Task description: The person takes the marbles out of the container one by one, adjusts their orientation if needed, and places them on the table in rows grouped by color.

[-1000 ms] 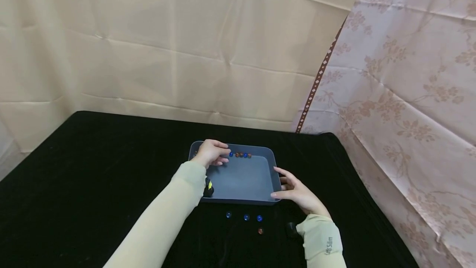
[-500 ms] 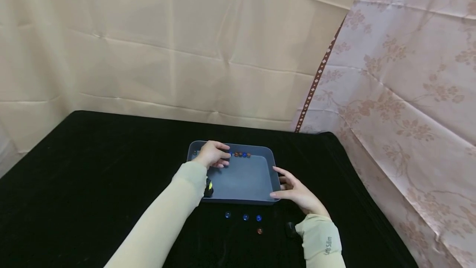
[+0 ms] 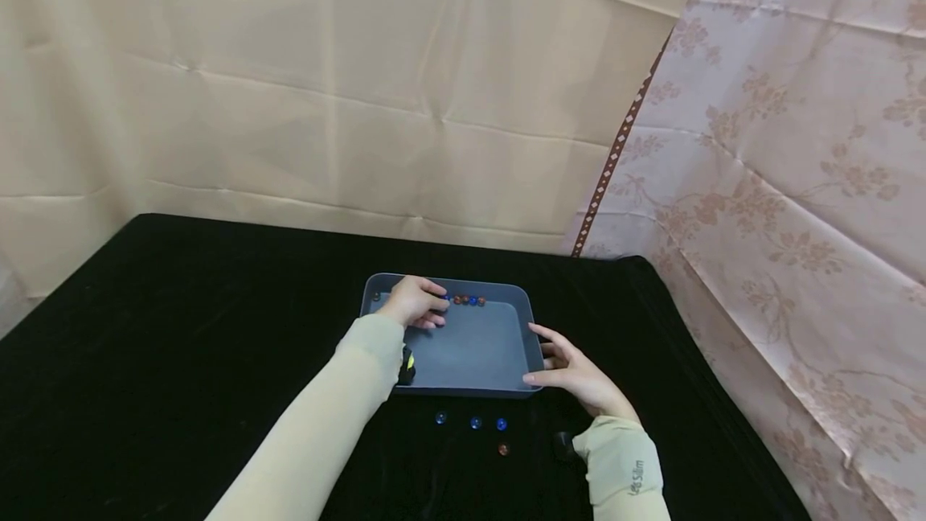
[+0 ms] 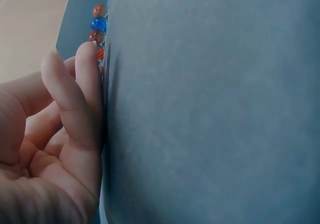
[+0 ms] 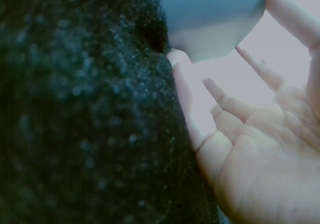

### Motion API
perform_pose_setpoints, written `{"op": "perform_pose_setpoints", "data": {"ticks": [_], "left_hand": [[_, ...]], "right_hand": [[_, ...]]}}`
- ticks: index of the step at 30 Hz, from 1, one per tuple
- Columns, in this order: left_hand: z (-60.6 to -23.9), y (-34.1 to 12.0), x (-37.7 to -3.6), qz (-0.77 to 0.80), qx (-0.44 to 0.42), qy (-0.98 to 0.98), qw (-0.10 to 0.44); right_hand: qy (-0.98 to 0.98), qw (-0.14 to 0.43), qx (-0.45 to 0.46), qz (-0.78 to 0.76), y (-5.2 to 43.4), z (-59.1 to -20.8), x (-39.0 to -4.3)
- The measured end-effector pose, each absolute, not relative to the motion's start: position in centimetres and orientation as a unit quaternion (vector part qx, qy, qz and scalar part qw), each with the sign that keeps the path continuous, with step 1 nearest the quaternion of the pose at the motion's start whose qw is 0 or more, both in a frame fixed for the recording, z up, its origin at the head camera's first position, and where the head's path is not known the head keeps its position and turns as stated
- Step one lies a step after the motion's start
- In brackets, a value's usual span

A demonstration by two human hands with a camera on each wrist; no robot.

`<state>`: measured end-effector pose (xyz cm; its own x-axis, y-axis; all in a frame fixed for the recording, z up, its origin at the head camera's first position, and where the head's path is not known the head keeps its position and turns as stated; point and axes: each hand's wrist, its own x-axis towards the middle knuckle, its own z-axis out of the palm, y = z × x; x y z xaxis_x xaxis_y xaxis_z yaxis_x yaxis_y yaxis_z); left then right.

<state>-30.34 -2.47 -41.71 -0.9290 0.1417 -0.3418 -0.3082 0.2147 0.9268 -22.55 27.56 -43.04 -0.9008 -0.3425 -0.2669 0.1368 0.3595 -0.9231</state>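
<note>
While marbles line up beside left grip, hold unclear, right grip outspread against tray

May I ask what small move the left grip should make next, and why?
Perhaps ease the left grip aside from the row of marbles in the tray: its fingers hide the row's left end, so that end can't be checked.

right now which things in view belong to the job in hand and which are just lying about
Seem part of the job:
left hand, at the marble row
right hand, touching the tray
blue-grey tray
row of glass marbles inside it
four loose glass marbles in front, probably

Just surroundings:
black tablecloth
beige curtain
floral curtain
</note>
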Motion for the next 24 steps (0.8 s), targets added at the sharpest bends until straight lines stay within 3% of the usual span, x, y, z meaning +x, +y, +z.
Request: {"op": "perform_pose_setpoints", "data": {"ticks": [24], "left_hand": [[-42.43,-1.72,-31.30,0.539,-0.022,0.823,0.181]], "right_hand": [[0.796,0.211,-0.062,-0.564,27.57,-43.10,-22.65]]}}
